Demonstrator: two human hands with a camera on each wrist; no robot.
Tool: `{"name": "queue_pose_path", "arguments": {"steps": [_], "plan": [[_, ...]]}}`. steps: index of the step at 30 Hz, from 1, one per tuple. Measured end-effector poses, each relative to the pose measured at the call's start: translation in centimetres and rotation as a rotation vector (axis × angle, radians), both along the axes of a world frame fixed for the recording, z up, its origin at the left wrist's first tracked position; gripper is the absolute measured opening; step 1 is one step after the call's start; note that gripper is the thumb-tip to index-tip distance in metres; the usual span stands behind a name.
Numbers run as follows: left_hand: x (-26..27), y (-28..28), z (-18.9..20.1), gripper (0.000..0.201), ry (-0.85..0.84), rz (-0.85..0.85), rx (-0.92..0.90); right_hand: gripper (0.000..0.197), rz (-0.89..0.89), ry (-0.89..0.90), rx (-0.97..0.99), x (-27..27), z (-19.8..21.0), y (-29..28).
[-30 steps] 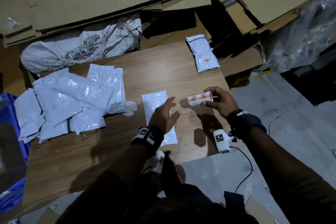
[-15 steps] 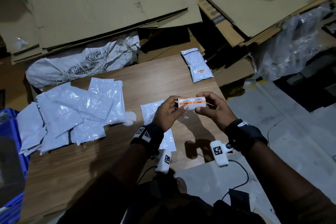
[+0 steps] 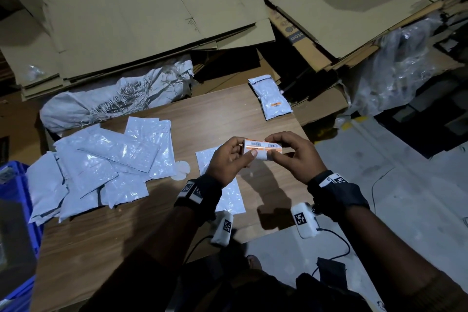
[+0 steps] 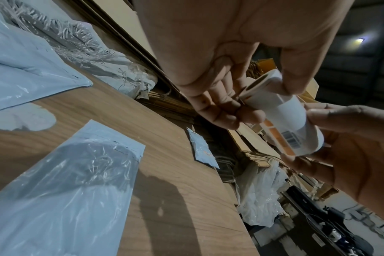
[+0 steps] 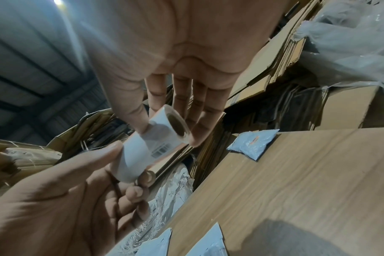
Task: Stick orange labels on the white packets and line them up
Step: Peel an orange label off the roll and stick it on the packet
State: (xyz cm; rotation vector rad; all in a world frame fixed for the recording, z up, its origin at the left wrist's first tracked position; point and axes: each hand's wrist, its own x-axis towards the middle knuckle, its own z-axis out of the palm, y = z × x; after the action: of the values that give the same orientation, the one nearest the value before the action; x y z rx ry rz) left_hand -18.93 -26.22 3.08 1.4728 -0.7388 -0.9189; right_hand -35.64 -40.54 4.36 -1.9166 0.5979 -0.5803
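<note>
Here both hands hover above the wooden table (image 3: 228, 114), sharing the label roll (image 3: 262, 149): the left hand (image 3: 228, 162) pinches one end, the right hand (image 3: 296, 157) the other (thumbs underneath). Beneath them lies a single white packet (image 3: 228, 195); a heap of packets (image 3: 101, 159) sits to the left, a labelled packet (image 3: 272, 99) at the far corner. Flattened cardboard (image 3: 139, 20) surrounds the table.
</note>
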Motion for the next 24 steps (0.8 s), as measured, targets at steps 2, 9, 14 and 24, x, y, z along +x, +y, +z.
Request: {"name": "queue_pose_path", "arguments": {"steps": [2, 9, 14, 24], "plan": [[0.1, 0.0, 0.4, 0.03, -0.009, -0.018, 0.008, 0.023, 0.006, -0.003, 0.003, -0.1, 0.2, 0.1], [-0.1, -0.1, 1.1, 0.037, -0.086, -0.034, 0.057, 0.031, 0.025, 0.012, -0.039, -0.4, 0.8, 0.8], [-0.5, -0.2, 1.1, 0.048, -0.06, 0.003, 0.048, 0.02, -0.014, 0.045, -0.479, -0.3, 2.0, 1.1], [-1.1, -0.6, 2.1, 0.026, -0.031, 0.046, 0.03, 0.013, -0.036, 0.05, -0.595, 0.3, 2.6, 1.7]]}}
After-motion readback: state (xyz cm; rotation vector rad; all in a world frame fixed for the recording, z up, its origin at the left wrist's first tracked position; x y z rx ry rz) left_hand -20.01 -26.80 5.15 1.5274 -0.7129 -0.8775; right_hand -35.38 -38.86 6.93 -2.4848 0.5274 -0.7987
